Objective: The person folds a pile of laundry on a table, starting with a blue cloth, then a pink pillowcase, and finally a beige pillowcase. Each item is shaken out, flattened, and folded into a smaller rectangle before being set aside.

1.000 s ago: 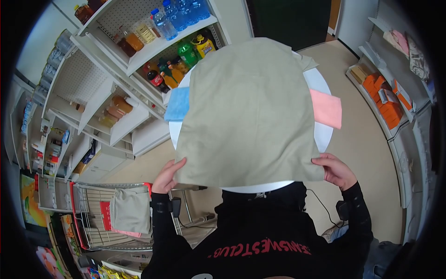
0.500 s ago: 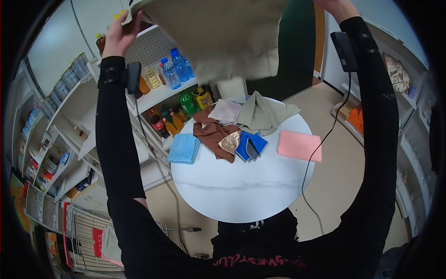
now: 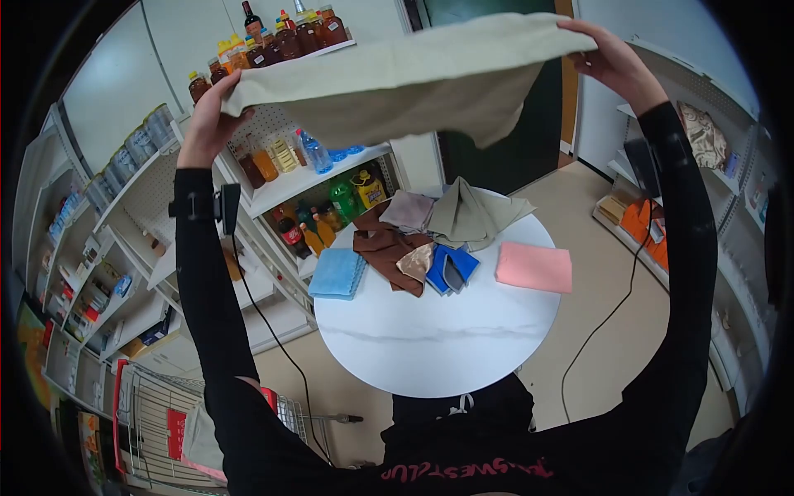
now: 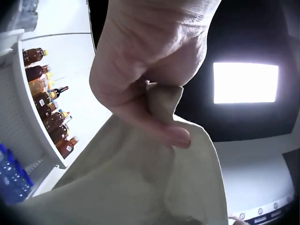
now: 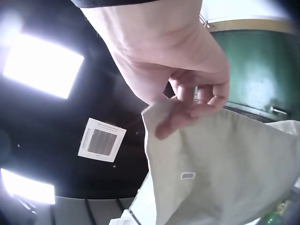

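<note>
A grey-green cloth (image 3: pixel 397 83) hangs raised between both hands, above and beyond the round white table (image 3: pixel 438 355). My left hand (image 3: pixel 208 124) pinches one upper corner between thumb and fingers; in the left wrist view the fabric bunches in that grip. The opposite corner is pinched by my right hand (image 3: pixel 616 66), and a small white label (image 5: pixel 188 175) shows on the cloth below it. On the table lie a brown cloth (image 3: pixel 376 248), a shiny beige piece (image 3: pixel 414 261), a blue grey-edged cloth (image 3: pixel 451 269), a mauve cloth (image 3: pixel 405 211) and another grey-green cloth (image 3: pixel 471 217).
A folded blue towel (image 3: pixel 337 274) lies at the table's left edge, a folded pink towel (image 3: pixel 535 267) at its right. Shelves of bottles (image 3: pixel 310 153) stand behind on the left. A shopping cart (image 3: pixel 149 405) is at lower left. Cables hang from both wrists.
Both hands have lifted the cloth from low over the table to high in front, uncovering the pile beneath. In the last half second its top edge has come into view, stretched between the hands.
</note>
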Action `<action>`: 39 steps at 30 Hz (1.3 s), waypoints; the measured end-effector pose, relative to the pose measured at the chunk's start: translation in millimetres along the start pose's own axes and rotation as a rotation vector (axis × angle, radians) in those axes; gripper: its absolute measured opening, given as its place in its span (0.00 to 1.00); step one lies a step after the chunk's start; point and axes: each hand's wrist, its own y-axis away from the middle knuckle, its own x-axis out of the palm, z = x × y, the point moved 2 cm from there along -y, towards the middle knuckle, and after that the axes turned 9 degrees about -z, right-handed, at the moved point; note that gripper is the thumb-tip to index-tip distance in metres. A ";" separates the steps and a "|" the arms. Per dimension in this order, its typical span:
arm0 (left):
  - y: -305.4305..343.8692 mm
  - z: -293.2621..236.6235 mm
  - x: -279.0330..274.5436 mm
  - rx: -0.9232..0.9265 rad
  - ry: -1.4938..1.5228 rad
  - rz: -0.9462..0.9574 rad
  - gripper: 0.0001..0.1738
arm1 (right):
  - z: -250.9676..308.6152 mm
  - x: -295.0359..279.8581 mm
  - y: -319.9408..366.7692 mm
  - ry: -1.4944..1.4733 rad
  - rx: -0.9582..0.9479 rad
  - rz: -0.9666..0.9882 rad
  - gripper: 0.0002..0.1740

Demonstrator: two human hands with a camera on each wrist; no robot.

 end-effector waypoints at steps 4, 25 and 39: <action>68.4 11.0 -26.2 -0.042 -0.131 0.062 0.21 | -9.0 7.5 90.5 0.008 0.167 0.086 0.18; 355.5 185.7 -36.9 -0.412 -0.304 0.108 0.25 | -153.2 6.5 307.0 0.074 0.481 0.247 0.20; 192.4 259.8 -1.2 -0.154 -0.272 -0.087 0.31 | -238.8 27.2 133.6 0.498 0.000 0.113 0.13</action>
